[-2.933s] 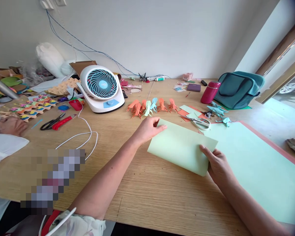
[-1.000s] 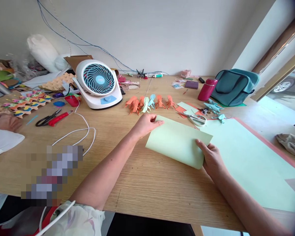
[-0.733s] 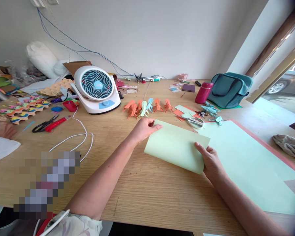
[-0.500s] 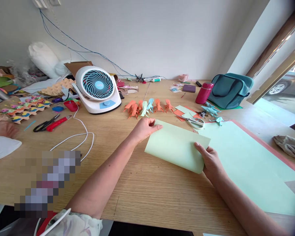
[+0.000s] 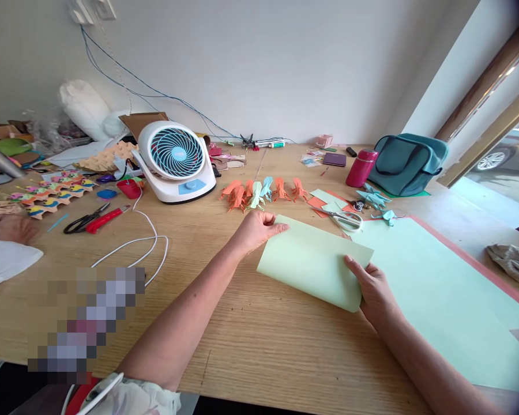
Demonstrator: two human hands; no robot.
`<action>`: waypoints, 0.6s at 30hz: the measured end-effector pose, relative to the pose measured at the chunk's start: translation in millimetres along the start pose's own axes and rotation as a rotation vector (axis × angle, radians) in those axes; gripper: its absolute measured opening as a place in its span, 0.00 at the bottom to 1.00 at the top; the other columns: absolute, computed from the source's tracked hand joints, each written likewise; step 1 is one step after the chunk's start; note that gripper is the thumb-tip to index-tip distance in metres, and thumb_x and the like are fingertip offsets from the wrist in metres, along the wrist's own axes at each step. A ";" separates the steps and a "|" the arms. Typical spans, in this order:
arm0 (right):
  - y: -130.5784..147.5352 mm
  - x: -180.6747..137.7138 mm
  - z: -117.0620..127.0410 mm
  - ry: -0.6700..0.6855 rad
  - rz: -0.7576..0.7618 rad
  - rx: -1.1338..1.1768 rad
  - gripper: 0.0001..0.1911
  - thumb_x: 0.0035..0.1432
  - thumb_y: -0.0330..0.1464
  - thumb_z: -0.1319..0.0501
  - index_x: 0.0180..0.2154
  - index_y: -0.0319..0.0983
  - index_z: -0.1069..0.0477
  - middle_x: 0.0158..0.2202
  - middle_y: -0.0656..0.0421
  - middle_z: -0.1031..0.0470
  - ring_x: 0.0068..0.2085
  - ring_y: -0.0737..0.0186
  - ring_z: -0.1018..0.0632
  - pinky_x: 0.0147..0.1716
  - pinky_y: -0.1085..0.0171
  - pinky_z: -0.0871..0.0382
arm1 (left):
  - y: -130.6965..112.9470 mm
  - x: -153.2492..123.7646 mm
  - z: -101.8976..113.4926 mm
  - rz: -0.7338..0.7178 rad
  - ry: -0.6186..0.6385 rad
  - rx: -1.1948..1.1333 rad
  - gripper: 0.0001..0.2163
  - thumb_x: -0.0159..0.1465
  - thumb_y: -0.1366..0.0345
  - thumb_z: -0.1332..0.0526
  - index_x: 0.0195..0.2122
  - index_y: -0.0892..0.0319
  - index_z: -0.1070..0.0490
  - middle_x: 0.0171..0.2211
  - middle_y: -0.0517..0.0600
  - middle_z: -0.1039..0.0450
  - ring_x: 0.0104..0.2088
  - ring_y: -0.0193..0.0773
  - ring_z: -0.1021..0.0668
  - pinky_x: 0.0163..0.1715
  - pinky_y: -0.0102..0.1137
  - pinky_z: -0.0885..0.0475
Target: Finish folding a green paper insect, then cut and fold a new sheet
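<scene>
Between my hands is a sheet of pale green paper point(image 5: 313, 262), bowed and tilted above the wooden table. My left hand point(image 5: 259, 230) pinches its upper left corner, thumb on top. At the right edge my right hand point(image 5: 369, 282) grips it, thumb on the face and fingers behind. Beyond the sheet stands a row of folded paper figures point(image 5: 256, 195) in orange, pale green and light blue. White-handled scissors point(image 5: 346, 221) lie just past the sheet, beside small orange and green paper pieces point(image 5: 331, 199). Large pale green sheets point(image 5: 441, 288) lie at the right.
A white fan point(image 5: 177, 158) stands at the back left, its white cable point(image 5: 155, 230) looping across the table. Black scissors and a red-handled cutter point(image 5: 108, 219) lie left, near another person's hand point(image 5: 11, 229). A pink bottle point(image 5: 362, 168) and teal bag point(image 5: 409, 164) stand back right.
The whole view has shifted slightly, so things sit a little lower and to the right. Both hands keep the same hold on the green sheet.
</scene>
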State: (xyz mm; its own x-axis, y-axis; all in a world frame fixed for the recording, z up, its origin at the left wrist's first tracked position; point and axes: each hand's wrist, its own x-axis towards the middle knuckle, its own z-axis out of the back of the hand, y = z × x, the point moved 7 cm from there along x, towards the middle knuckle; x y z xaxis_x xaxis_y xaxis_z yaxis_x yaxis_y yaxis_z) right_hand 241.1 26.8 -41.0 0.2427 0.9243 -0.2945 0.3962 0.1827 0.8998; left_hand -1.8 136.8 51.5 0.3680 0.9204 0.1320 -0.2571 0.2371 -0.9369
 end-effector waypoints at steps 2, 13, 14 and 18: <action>-0.2 -0.1 -0.3 -0.004 0.000 0.006 0.21 0.42 0.43 0.24 0.36 0.39 0.22 0.33 0.54 0.16 0.29 0.54 0.17 0.23 0.63 0.24 | 1.8 0.2 0.0 0.011 0.001 -0.008 0.23 0.51 0.48 0.30 0.19 0.60 0.39 0.20 0.41 0.47 0.23 0.28 0.43 0.25 0.28 0.51; -1.6 1.4 -0.1 -0.026 -0.017 0.006 0.23 0.39 0.42 0.22 0.36 0.38 0.21 0.32 0.54 0.16 0.28 0.53 0.17 0.20 0.63 0.25 | 5.5 0.3 2.0 0.028 -0.026 0.078 0.18 0.53 0.53 0.34 0.20 0.59 0.39 0.20 0.41 0.49 0.23 0.29 0.45 0.25 0.29 0.51; -1.6 1.6 -0.2 -0.028 -0.017 0.008 0.23 0.39 0.42 0.22 0.36 0.38 0.21 0.32 0.54 0.16 0.28 0.53 0.17 0.20 0.63 0.25 | 5.0 0.0 2.0 0.030 -0.027 0.077 0.18 0.53 0.53 0.34 0.20 0.59 0.40 0.21 0.41 0.49 0.23 0.29 0.45 0.25 0.29 0.52; -2.1 1.8 -0.5 -0.036 -0.023 0.011 0.22 0.38 0.42 0.22 0.35 0.38 0.21 0.32 0.54 0.16 0.27 0.53 0.17 0.19 0.63 0.25 | 4.1 -0.7 1.5 0.032 -0.018 0.068 0.17 0.53 0.54 0.34 0.20 0.59 0.39 0.21 0.41 0.49 0.23 0.29 0.45 0.25 0.29 0.52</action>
State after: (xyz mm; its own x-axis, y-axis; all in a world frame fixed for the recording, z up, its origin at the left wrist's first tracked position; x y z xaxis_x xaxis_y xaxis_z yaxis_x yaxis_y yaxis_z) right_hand 240.2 28.3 -43.2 0.2652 0.9073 -0.3264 0.4119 0.1995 0.8891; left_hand -4.5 137.6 48.1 0.3426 0.9332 0.1085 -0.3288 0.2272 -0.9166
